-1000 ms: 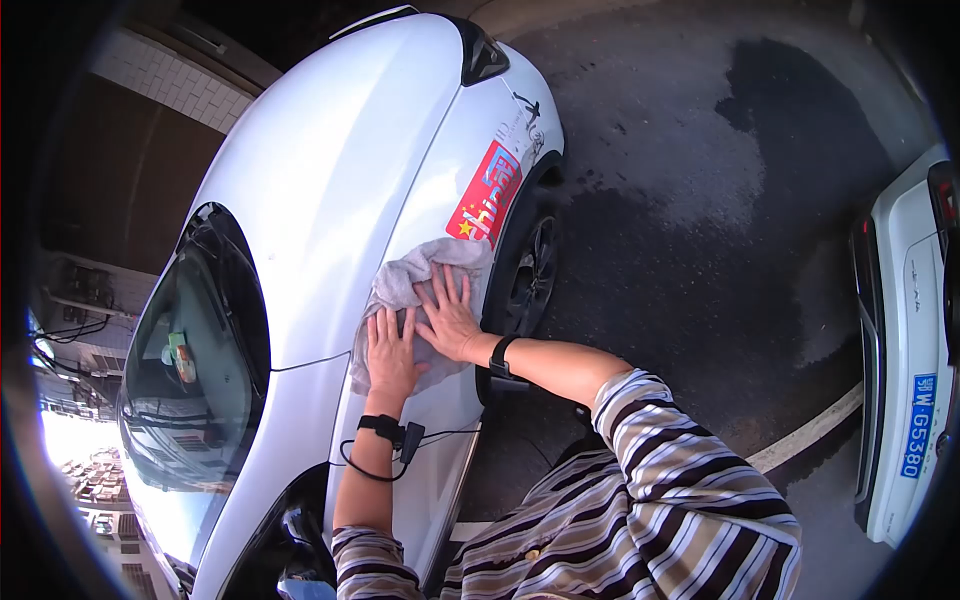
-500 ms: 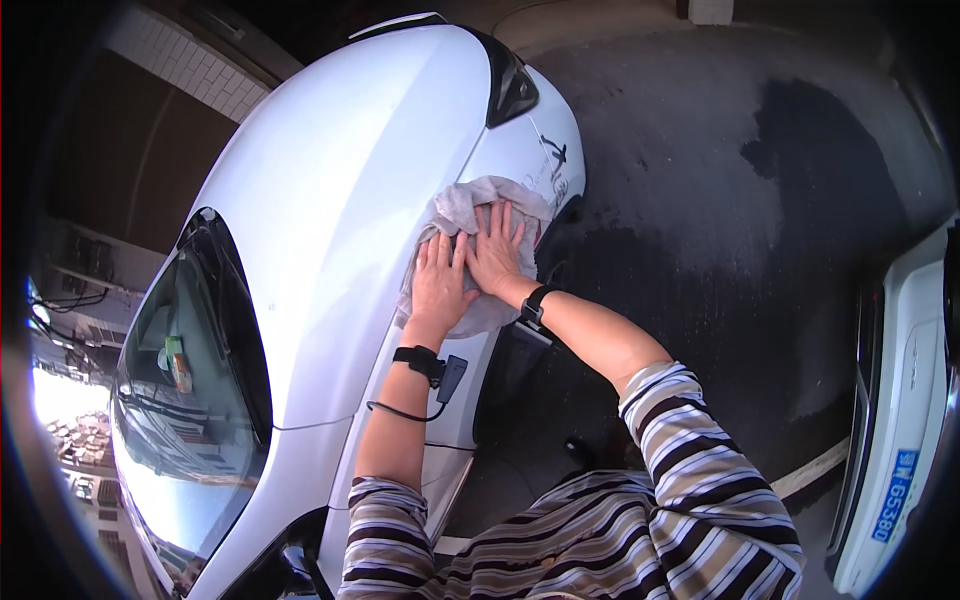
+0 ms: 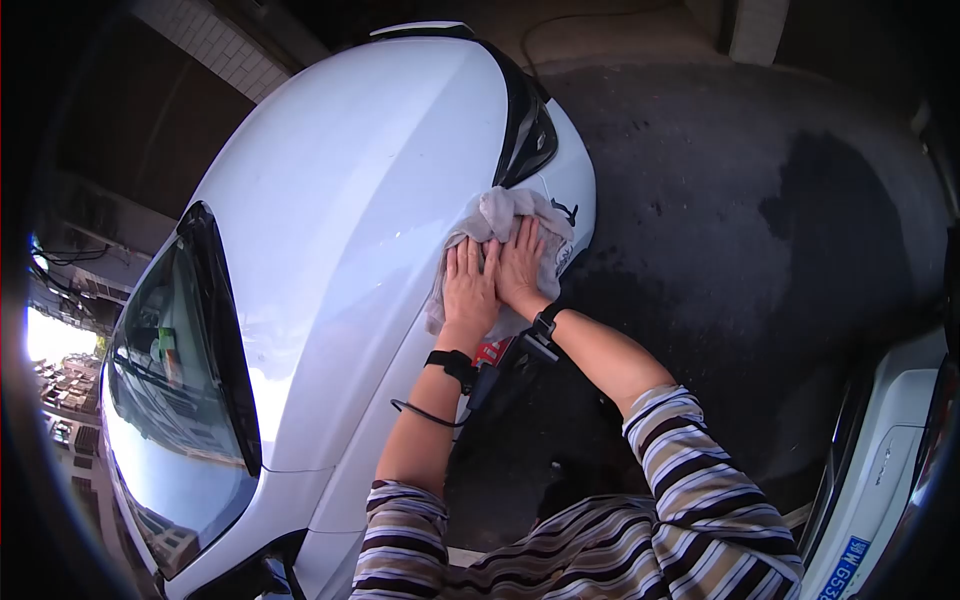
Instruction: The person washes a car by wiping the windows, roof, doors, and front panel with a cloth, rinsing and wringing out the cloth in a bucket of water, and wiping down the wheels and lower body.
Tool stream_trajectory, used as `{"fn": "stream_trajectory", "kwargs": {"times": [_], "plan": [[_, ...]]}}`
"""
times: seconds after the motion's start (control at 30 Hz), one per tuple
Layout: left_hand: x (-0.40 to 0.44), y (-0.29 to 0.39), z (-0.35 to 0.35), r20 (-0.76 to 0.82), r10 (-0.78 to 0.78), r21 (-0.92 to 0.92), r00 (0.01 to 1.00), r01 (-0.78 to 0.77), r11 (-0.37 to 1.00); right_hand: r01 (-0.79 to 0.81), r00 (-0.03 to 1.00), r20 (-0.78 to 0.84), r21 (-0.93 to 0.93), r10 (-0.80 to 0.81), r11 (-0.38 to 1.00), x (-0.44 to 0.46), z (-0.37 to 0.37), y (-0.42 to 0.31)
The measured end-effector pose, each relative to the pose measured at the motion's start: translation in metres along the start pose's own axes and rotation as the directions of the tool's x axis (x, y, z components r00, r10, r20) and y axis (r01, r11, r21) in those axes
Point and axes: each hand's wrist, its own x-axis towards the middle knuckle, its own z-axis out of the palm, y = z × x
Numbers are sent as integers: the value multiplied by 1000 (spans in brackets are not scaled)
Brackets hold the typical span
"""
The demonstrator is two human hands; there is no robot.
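A damp-looking grey cloth [image 3: 497,207] lies bunched against the front side panel of a white car [image 3: 380,200], just behind the dark headlight [image 3: 530,145]. My left hand [image 3: 470,295] presses flat on the cloth, fingers stretched out. Beside it, my right hand [image 3: 520,268] also rests flat on the cloth, its fingers slightly spread. Both palms are hidden against the fabric. Part of a black marking [image 3: 565,210] on the bodywork shows past the cloth's far edge, and a red patch [image 3: 490,352] shows below it.
Another white car [image 3: 885,450] with a blue plate stands at the lower right. Dark ground with wet patches [image 3: 840,210] lies between the cars. The windshield [image 3: 180,370] is on the left, and a pillar [image 3: 758,30] stands at the back.
Both hands and the cloth have slid forward along the panel, nearer the headlight. More of the red patch is uncovered by my left wrist. The camera view has shifted too.
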Motion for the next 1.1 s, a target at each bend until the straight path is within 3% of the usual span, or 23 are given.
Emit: {"fn": "stream_trajectory", "kwargs": {"times": [0.1, 0.2, 0.33, 0.57, 0.83, 1.1], "plan": [[-23, -12, 20, -159, -58, 118, 986, 77, 990, 3, 999, 32, -42, -2, 999, -23, 2, -28], [-81, -23, -4, -79, -164, 27, 983, 167, 986, 227, 972, 65, -28, -225, 974, -62, 5, -57], [-131, -40, -27, -92, -325, -93, 941, 317, 944, 508, 860, 71, -4, -506, 862, -68, -5, -96], [-120, -78, -42, -192, -210, -180, 959, 176, 968, 462, 887, 38, -68, -460, 884, -12, -5, -123], [-37, -56, -43, -128, -371, -135, 920, 354, 925, 389, 921, 65, -167, -383, 906, 52, -9, -113], [56, -46, -30, -152, -361, -204, 920, 328, 922, 387, 916, 183, -171, -357, 906, 149, -19, -71]]}}
